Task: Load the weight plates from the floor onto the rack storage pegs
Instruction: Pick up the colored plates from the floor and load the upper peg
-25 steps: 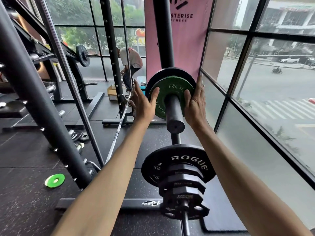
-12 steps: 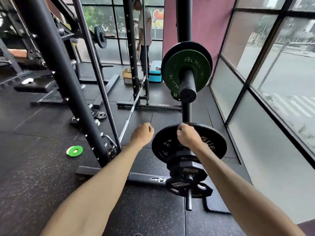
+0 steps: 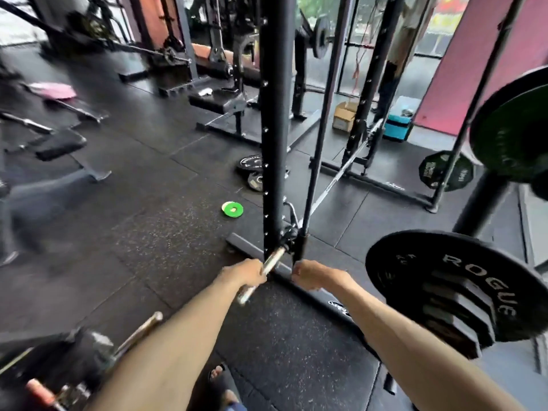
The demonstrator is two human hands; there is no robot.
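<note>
A small bright green plate lies flat on the black floor left of the rack upright. Two black plates lie on the floor behind that upright. On the right, a dark green plate sits on the upper peg. A black ROGUE plate with smaller plates stacked in front hangs on the lower peg. My left hand and right hand hang low with loosely curled fingers and hold nothing. The left hand overlaps the end of a barbell in the view.
The barbell slants through the rack base. Benches stand at the back left. More bars and gear lie at the bottom left. A cardboard box, a teal box and a person are at the back right.
My hands left the green plate on the upper peg and dropped. The view turned left toward the floor, so the small green plate now lies ahead.
</note>
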